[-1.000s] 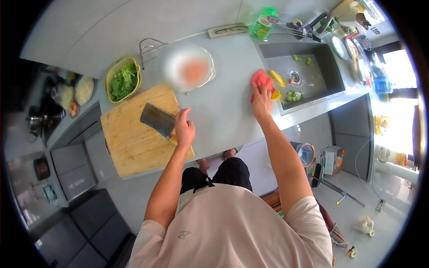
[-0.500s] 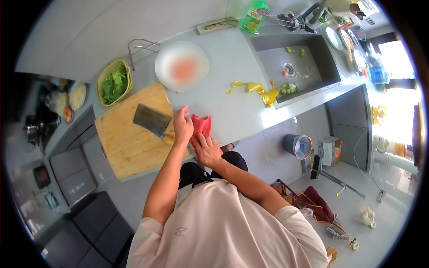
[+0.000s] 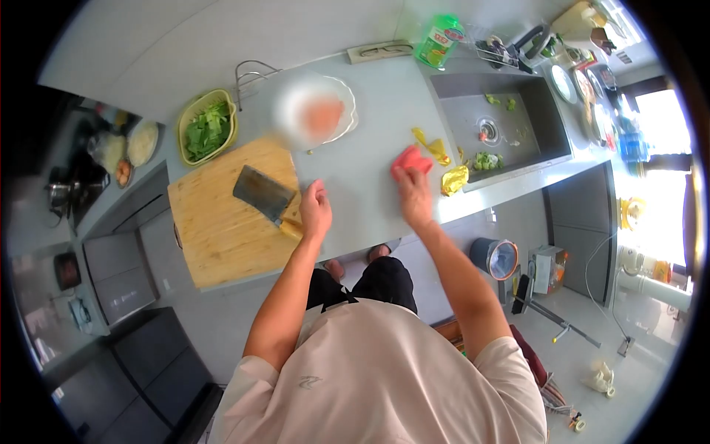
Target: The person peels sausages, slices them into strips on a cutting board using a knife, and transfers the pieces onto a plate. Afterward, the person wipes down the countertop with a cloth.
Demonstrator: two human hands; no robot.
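My right hand (image 3: 414, 196) presses a red cloth (image 3: 411, 158) against the grey countertop (image 3: 362, 170), close to crumpled yellow scraps (image 3: 455, 180) by the sink. Beside the right edge of the wooden cutting board (image 3: 222, 214), my left hand (image 3: 316, 213) hangs with its fingers curled in and nothing visible in them. A cleaver (image 3: 264, 194) lies flat on the board, its wooden handle toward me, just left of that hand. Behind the board is a white dish (image 3: 350, 118) with something pinkish in it, partly blurred.
Leafy greens fill a yellow basket (image 3: 234, 122) at the back left. To the right, a sink (image 3: 547, 111) holds green scraps. A green bottle (image 3: 439, 43) stands by the wall. A bin (image 3: 494, 257) and a box (image 3: 547, 270) are on the floor.
My right hand has moved right with the red cloth, away from my left hand and over to the yellow scraps. My left hand stays by the board, its fingers now curled.
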